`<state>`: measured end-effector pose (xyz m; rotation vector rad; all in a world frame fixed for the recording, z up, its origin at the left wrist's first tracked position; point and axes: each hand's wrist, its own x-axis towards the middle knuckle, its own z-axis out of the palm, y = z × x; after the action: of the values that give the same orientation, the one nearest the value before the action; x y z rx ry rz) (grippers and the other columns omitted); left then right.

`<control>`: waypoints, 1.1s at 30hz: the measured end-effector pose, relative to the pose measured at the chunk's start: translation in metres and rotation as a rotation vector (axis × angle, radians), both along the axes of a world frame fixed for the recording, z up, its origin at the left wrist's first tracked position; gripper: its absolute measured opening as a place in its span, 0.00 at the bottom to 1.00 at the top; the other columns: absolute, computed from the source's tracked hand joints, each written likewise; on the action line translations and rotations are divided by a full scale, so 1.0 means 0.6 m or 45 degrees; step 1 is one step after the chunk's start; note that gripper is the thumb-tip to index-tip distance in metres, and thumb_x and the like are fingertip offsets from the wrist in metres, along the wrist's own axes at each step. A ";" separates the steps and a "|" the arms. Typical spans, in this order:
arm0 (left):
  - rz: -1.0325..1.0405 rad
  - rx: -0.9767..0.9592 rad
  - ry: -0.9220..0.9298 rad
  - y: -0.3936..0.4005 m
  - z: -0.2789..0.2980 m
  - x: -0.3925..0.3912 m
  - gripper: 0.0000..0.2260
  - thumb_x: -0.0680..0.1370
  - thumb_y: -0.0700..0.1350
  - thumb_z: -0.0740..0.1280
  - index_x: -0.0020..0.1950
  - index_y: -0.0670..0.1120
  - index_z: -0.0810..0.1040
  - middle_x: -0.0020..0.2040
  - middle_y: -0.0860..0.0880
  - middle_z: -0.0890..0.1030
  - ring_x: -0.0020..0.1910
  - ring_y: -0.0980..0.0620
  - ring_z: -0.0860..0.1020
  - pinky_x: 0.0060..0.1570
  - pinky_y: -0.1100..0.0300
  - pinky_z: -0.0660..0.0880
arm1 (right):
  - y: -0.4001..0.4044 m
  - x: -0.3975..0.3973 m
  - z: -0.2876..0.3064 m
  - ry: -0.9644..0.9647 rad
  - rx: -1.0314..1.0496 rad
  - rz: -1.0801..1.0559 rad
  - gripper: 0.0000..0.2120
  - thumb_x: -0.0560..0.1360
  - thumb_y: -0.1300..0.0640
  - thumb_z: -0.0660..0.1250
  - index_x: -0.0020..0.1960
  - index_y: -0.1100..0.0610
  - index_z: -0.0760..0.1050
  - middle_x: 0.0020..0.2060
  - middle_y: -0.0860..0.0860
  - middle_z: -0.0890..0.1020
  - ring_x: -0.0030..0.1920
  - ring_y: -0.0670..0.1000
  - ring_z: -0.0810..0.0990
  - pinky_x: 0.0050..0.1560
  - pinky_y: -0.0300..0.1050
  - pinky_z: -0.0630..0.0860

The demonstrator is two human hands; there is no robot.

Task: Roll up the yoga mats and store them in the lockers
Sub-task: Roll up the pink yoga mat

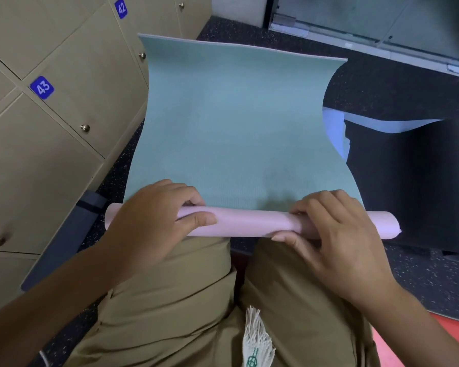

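- The yoga mat (236,123) lies on the floor straight ahead of the kneeling person, its unrolled length running away from the knees toward the far edge; the rolled part (249,224) lies crosswise — its long axis left to right, just in front of the thighs
- The left hand (154,215) grips the roll near its left end, fingers curled over the top and thumb laid along the near side; the right hand (329,229) grips it near the right end in the same way, thumb tucked under the near edge
- Both hands sit about equally near the roll, so the next push should go forward, away from the body, with even pressure at each end to keep the roll from coning
- Only a small part looks rolled; most of the green face still lies flat ahead
- The lockers (64,102), numbered 42 and 43, stand closed just beside the mat on the left
- A dark mat (408,186) lies to the right, its edge overlapped by the green one — it may drag as the roll advances
- A rolled dark mat (72,234) rests near the left knee, clear of the rolling path
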<state>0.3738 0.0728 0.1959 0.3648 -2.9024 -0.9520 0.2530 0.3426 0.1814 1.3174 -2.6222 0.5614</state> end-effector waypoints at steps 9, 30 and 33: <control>0.088 0.055 0.107 0.014 0.011 -0.025 0.06 0.72 0.54 0.73 0.42 0.55 0.79 0.42 0.59 0.79 0.45 0.57 0.75 0.44 0.70 0.65 | -0.029 -0.057 0.013 -0.329 0.077 -0.004 0.24 0.75 0.28 0.58 0.45 0.48 0.76 0.38 0.42 0.76 0.41 0.47 0.74 0.43 0.47 0.70; -0.095 -0.295 0.094 0.002 -0.021 -0.038 0.23 0.80 0.63 0.56 0.52 0.49 0.82 0.45 0.55 0.81 0.49 0.49 0.74 0.46 0.50 0.73 | -0.027 -0.050 -0.018 -0.041 -0.029 -0.043 0.21 0.78 0.39 0.66 0.59 0.56 0.81 0.52 0.50 0.79 0.51 0.56 0.75 0.52 0.53 0.72; -0.042 -0.147 -0.010 -0.005 -0.016 -0.057 0.25 0.76 0.68 0.54 0.51 0.54 0.82 0.43 0.58 0.81 0.50 0.53 0.73 0.50 0.50 0.72 | -0.031 -0.059 -0.024 -0.081 -0.010 -0.041 0.22 0.80 0.38 0.62 0.60 0.55 0.80 0.52 0.50 0.79 0.52 0.56 0.76 0.53 0.53 0.72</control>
<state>0.3397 0.0696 0.1864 0.3145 -2.9624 -0.7841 0.2174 0.3241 0.1669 1.2733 -2.6835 0.6182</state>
